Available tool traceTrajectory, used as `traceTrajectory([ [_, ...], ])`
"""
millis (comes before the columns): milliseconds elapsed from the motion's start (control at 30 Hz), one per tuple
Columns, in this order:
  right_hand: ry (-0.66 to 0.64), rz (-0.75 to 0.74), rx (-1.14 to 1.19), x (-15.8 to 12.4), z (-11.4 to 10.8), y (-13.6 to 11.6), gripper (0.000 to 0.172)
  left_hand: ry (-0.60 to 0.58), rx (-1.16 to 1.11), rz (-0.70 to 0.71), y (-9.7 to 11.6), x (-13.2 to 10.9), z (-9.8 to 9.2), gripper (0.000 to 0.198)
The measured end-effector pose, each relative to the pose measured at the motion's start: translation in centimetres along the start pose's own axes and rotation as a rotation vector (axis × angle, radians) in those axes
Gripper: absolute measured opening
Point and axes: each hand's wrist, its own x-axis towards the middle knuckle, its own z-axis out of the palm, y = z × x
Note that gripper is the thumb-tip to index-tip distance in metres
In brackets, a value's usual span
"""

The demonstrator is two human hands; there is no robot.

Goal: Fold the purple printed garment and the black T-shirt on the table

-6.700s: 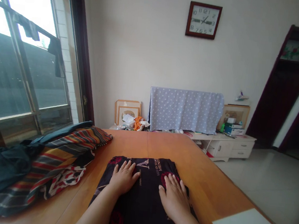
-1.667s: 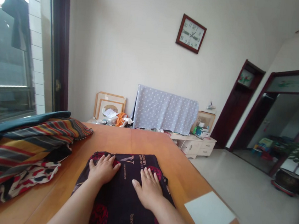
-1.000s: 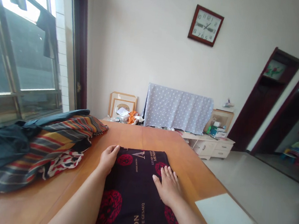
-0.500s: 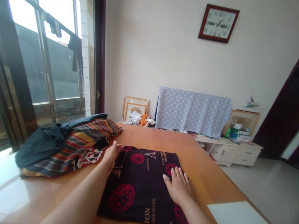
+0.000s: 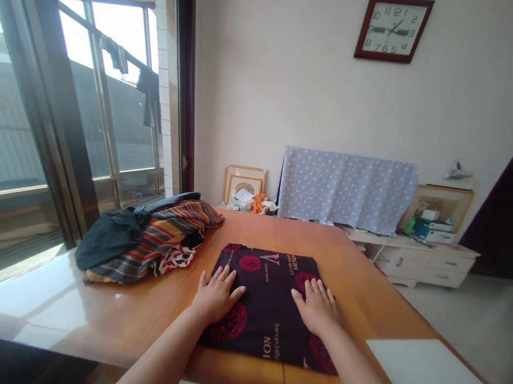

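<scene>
A folded black cloth [image 5: 268,291] with red round motifs and pale lettering lies flat on the wooden table [image 5: 356,288]. My left hand [image 5: 216,294] rests palm down on the cloth's left side, fingers stretched out. My right hand [image 5: 318,305] lies flat on its right side, fingers spread. Neither hand holds anything.
A heap of clothes [image 5: 146,235], dark green and striped, sits at the table's left by the window [image 5: 64,104]. A white sheet [image 5: 430,372] lies at the near right corner. Beyond the table stand a dotted cloth-covered object [image 5: 346,189], picture frames [image 5: 243,184] and a low white cabinet [image 5: 418,264].
My left hand came off the cloth's far left edge and now lies flat nearer me on the cloth. My right hand stayed flat on it. The camera pulled back and turned left.
</scene>
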Motion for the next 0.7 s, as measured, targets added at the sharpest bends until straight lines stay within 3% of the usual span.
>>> traceTrajectory([
  [233, -0.025, -0.005, 0.031, -0.6, -0.9, -0.2, 0.081, -0.058, 0.130, -0.028, -0.8, -0.9, -0.8, 0.076],
  [433, -0.088, -0.008, 0.075, -1.0, -2.9, 0.5, 0.077, 0.006, 0.184, -0.076, -0.8, -1.7, -1.6, 0.071],
  [567, 0.004, -0.034, 0.118, -3.2, -4.1, -1.7, 0.074, 0.073, 0.179, 0.022, 1.5, -3.0, -2.1, 0.057],
  [700, 0.017, -0.238, 0.190, -7.2, -3.7, -6.6, 0.074, -0.007, 0.133, 0.188, 5.1, -4.9, -1.4, 0.053],
])
